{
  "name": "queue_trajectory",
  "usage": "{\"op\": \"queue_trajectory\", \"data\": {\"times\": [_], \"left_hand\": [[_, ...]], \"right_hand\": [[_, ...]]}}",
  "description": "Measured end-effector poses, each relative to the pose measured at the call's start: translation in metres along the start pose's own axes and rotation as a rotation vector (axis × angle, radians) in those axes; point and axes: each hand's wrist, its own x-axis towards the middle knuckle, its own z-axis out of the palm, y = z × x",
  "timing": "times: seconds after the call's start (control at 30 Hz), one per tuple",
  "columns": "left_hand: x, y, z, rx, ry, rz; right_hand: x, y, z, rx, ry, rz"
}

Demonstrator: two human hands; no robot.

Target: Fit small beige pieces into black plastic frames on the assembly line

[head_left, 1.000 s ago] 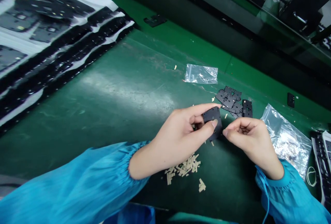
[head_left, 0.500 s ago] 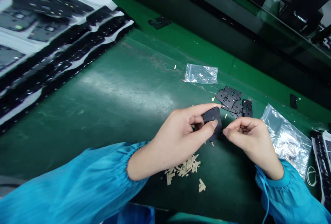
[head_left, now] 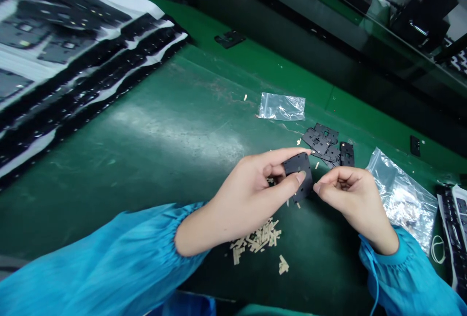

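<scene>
My left hand [head_left: 255, 189] grips a flat black plastic plate [head_left: 302, 190], thumb across its face and index finger along the top edge. Close to the plate's right edge is my right hand [head_left: 345, 192], its thumb and index finger pinched together. Whatever may be between those fingertips is too small to make out. Beneath the left wrist lies a pile of small beige strips [head_left: 260, 239], partly hidden by that arm. A few more beige strips [head_left: 283, 264] sit just right of the pile. Beyond the hands is a heap of similar black plates [head_left: 323, 140].
A clear zip bag [head_left: 281, 107] lies farther back, and a larger clear bag [head_left: 403, 199] rests beside my right wrist. Black trays of parts with white sheets [head_left: 91, 95] fill the left side. A rubber band [head_left: 438, 249] lies at the right. One black part [head_left: 229, 39] sits far back.
The view has shifted slightly. Both hands keep almost the same pose around the black plate, and nothing has visibly been picked up or let go.
</scene>
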Motion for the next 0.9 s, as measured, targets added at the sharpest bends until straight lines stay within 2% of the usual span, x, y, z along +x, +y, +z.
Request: {"op": "queue_trajectory", "data": {"times": [0.47, 0.7, 0.9], "left_hand": [[0.004, -0.002, -0.003, -0.132, -0.085, -0.008], [0.01, -0.004, -0.011, -0.196, -0.186, -0.073], [0.013, -0.003, -0.016, -0.214, -0.157, -0.076]], "right_hand": [[-0.002, 0.002, -0.001, 0.022, -0.025, 0.001], [-0.002, 0.0, -0.005, 0.045, -0.058, -0.022], [0.001, -0.005, -0.009, 0.111, -0.072, -0.033]]}}
